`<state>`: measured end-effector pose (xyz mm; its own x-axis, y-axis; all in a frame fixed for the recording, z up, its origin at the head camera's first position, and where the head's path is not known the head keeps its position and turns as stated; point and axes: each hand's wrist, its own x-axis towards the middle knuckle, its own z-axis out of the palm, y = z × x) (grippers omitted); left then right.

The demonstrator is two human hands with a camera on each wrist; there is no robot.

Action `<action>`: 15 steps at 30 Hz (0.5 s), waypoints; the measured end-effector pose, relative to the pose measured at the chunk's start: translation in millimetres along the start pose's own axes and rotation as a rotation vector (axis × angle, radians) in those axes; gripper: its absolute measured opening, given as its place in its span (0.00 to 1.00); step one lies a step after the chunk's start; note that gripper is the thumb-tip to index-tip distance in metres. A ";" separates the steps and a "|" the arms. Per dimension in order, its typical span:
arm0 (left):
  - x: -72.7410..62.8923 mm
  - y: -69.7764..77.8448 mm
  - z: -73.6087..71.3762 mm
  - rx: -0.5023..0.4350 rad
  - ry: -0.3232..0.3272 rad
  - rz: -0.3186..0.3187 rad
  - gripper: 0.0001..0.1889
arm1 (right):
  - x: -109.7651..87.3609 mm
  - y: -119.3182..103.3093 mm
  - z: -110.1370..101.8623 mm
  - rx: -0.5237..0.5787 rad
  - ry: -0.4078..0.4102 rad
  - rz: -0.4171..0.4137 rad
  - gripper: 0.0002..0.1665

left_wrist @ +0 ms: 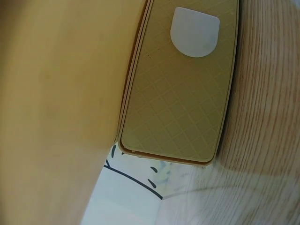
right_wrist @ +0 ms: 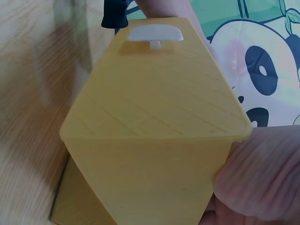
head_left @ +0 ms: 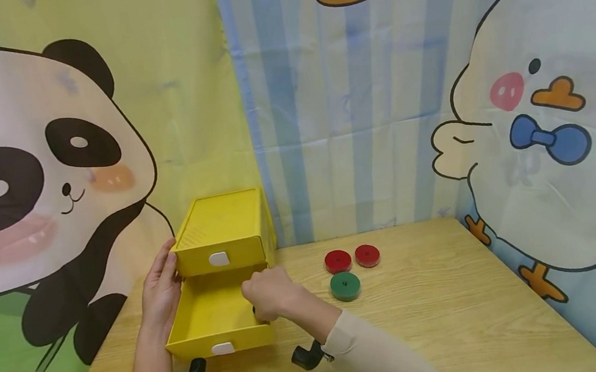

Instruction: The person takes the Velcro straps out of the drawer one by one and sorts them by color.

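The left hand [head_left: 159, 291] lays extended fingers [head_left: 160, 264] against the yellow cabinet [head_left: 222, 216]; the right hand [head_left: 273, 293] curls into the drawer [head_left: 251, 338], grip unclear.

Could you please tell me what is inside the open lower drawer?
In the lower drawer, bare yellow floor shows; the right hand hides part of the right side, and the upper drawer may hide the far end.
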<state>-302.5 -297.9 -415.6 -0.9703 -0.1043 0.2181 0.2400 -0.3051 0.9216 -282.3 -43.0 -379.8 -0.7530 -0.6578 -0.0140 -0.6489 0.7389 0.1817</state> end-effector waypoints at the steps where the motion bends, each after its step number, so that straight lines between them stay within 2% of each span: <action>1: 0.0 0.1 0.1 -0.002 -0.001 0.000 0.33 | -0.6 0.4 0.2 0.007 0.008 -0.006 0.14; 6: -2.1 -0.1 -1.0 -0.011 0.000 0.007 0.32 | -5.2 9.5 6.1 0.117 0.131 -0.080 0.27; 8: -2.5 -0.5 -1.4 -0.011 -0.007 0.016 0.32 | -10.1 14.7 8.6 0.184 0.219 -0.108 0.24; 11: -1.8 -1.0 -1.2 -0.018 -0.020 0.035 0.32 | -21.6 23.9 13.1 0.331 0.370 -0.132 0.13; 13: -0.9 -1.0 -0.7 -0.025 -0.027 0.043 0.31 | -30.7 31.5 18.0 0.464 0.476 -0.151 0.07; 15: -0.4 -0.5 -0.7 -0.029 -0.029 0.044 0.31 | -39.7 40.4 24.3 0.627 0.576 -0.175 0.06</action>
<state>-302.2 -298.4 -416.3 -0.9592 -0.0909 0.2677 0.2827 -0.3284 0.9012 -281.3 16.5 -395.8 -0.5742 -0.6157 0.5396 -0.8183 0.4529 -0.3539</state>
